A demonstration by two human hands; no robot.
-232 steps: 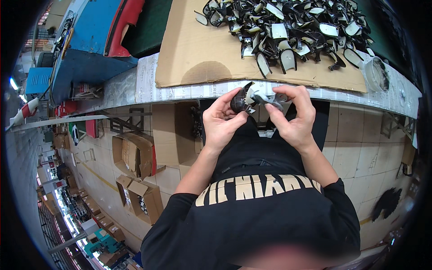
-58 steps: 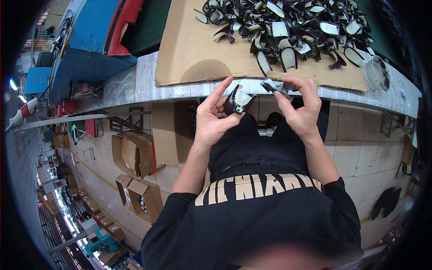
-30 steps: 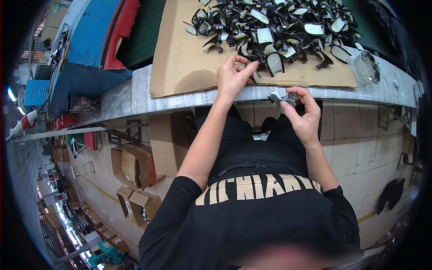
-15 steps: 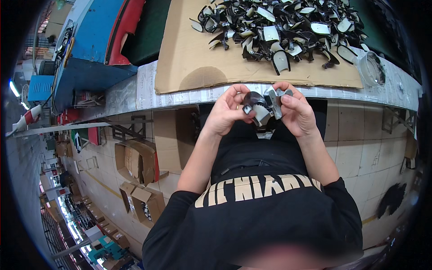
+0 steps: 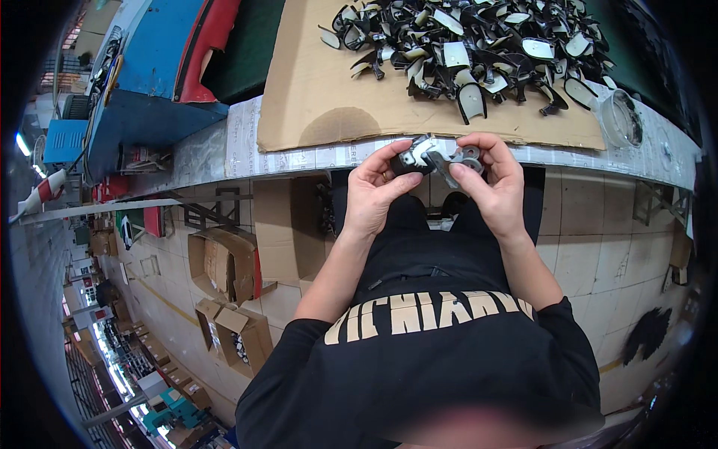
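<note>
In front of my waist, just below the bench edge, both hands are close together. My left hand (image 5: 372, 193) pinches a black shoe heel (image 5: 410, 161) with a pale face between thumb and fingertips. My right hand (image 5: 495, 187) is closed on a small grey metal tool (image 5: 470, 156) with rounded ends, whose exact kind I cannot make out. The tool's inner end meets the heel, and fingers hide part of both. Beyond my hands, a pile of similar black heels (image 5: 471, 101) with cream U-shaped faces lies on a cardboard sheet (image 5: 299, 101).
The bench edge (image 5: 239, 150) runs just beyond my hands. A clear round tape roll (image 5: 621, 120) is at its right. A blue machine (image 5: 146, 67) with a red panel (image 5: 209, 52) stands left. Open cardboard boxes (image 5: 243, 322) sit on the tiled floor, lower left.
The heel in my left hand has been turned, so its broad pale face no longer points down toward me. My right hand has tilted the grey tool, its rounded end now facing up.
</note>
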